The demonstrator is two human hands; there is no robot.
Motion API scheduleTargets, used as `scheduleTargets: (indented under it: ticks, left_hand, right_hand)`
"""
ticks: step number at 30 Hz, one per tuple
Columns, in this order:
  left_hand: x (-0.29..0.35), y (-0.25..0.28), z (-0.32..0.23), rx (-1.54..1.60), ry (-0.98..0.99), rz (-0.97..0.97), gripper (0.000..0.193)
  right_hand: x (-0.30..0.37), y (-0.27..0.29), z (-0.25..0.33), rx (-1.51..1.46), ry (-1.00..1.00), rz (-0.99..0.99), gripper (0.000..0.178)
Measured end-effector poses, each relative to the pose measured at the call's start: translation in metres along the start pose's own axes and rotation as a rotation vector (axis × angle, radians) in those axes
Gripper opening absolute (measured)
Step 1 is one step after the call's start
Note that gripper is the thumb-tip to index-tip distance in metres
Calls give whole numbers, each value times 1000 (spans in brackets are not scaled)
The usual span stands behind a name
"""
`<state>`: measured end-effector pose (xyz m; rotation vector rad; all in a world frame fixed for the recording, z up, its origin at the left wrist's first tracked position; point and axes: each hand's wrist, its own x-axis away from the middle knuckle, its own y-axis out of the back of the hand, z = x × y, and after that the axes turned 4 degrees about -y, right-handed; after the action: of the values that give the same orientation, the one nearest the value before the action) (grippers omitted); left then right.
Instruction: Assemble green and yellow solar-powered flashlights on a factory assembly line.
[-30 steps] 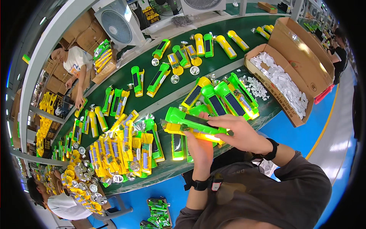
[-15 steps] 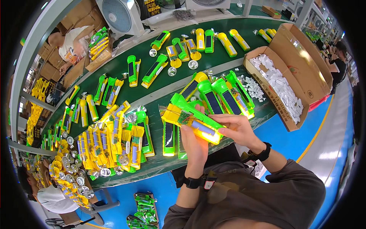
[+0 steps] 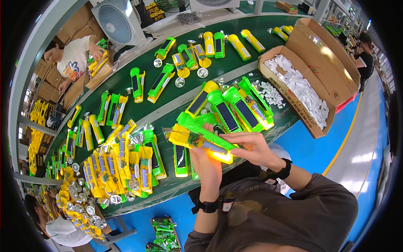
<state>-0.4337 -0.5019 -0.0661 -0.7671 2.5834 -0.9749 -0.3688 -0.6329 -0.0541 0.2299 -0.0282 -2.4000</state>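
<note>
Flashlight (image 3: 214,146) half-open; I've L hand (image 3: 207,169) gripping it from below, R hand (image 3: 255,148) pinching nr end; ctn (image 3: 325,63) w/ white pcs (image 3: 298,89), 2 o'clock.

Green-yellow flashlight (image 3: 200,131), split open, tilted

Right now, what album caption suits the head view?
Left hand and right hand hold an open torch near other torches.

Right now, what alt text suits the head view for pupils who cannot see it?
A person's left hand and right hand hold an opened green-and-yellow lamp, a cylindrical cell showing inside, at a green workbench. Similar lamps lie around, and a cardboard box of white pieces stands to the right.
</note>
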Motion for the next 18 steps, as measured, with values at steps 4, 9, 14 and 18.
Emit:
scheduleTargets:
  ticks: [4,9,14,18]
  left_hand:
    - [-1,9,6,-15,20,29,66]
    - [12,19,0,-156,0,56,54]
    - [22,26,-5,-36,121,6,64]
    - [31,25,-12,-48,107,14,75]
  right_hand:
    - [3,0,-2,54,10,54,32]
    - [14,-7,-6,165,105,94,35]
    - [7,110,27,674,-23,-182,27]
    - [20,284,-21,1213,-335,-545,24]
